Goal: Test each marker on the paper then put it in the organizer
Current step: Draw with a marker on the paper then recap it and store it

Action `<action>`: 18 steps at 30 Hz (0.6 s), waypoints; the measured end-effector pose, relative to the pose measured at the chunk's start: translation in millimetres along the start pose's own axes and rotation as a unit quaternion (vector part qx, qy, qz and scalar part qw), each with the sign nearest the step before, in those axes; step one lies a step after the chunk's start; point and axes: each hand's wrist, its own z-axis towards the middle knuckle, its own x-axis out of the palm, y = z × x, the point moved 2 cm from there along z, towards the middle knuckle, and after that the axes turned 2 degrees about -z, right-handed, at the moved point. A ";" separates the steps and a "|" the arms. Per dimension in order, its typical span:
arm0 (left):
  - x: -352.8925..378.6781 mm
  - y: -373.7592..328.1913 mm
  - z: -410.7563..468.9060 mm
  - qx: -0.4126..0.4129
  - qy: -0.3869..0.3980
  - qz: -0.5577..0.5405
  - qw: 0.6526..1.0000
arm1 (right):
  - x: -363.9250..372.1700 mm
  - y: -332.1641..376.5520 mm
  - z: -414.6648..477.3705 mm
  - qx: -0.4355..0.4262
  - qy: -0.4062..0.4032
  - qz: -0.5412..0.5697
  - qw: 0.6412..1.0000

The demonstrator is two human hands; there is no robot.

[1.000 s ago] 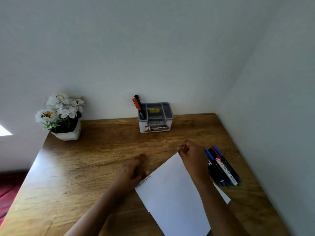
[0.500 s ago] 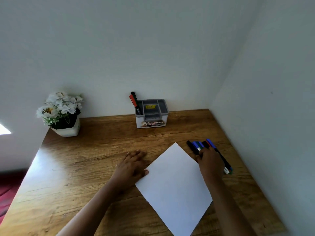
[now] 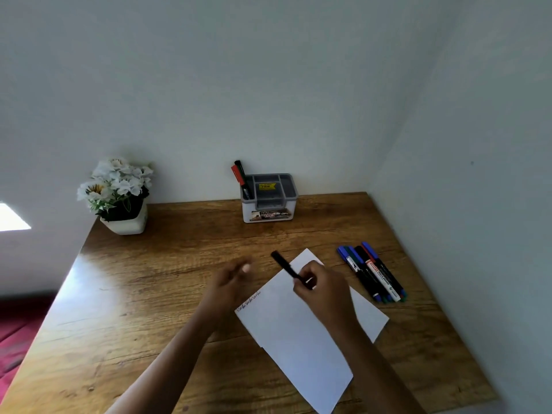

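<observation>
Right hand (image 3: pixel 321 289) grips black marker (image 3: pixel 285 267) over paper (image 3: pixel 298 333) | left hand (image 3: pixel 230 282) blurred beside paper's edge, grip unclear | other markers (image 3: pixel 373 271) lie right | organizer (image 3: pixel 267 209) by wall

The white paper (image 3: pixel 298 339) lies askew, scribbled along its left edge; above its far corner the right hand (image 3: pixel 324 291) grips a black marker (image 3: pixel 285 267) tilted up-left. Several markers (image 3: pixel 373 271) lie bundled to its right; two more stand in the organizer's (image 3: pixel 268 207) left compartment.

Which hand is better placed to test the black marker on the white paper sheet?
The right hand: its fingers grip the black marker directly over the white paper sheet. The blurred left hand sits beside the sheet's edge.
</observation>
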 end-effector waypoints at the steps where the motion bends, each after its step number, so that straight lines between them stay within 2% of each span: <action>1: -0.3 -5.3 -1.8 -0.020 -0.016 -0.082 0.996 | 3.9 7.5 -3.8 0.000 0.020 0.021 1.000; 4: 2.0 -18.0 -7.2 -0.029 -0.013 -0.233 0.972 | 11.9 25.8 -7.1 -0.010 0.041 0.049 0.998; 9: 6.0 -22.0 -8.3 -0.075 -0.025 -0.343 0.936 | 21.0 47.8 -7.2 -0.040 0.053 0.050 0.997; 14: -3.0 -23.9 -5.2 -0.069 -0.015 -0.349 0.934 | 26.6 54.1 -11.2 -0.054 0.056 0.039 0.996; 18: -9.2 -27.0 0.4 -0.080 -0.047 -0.331 0.939 | 28.9 60.4 -14.6 -0.048 0.058 0.035 0.997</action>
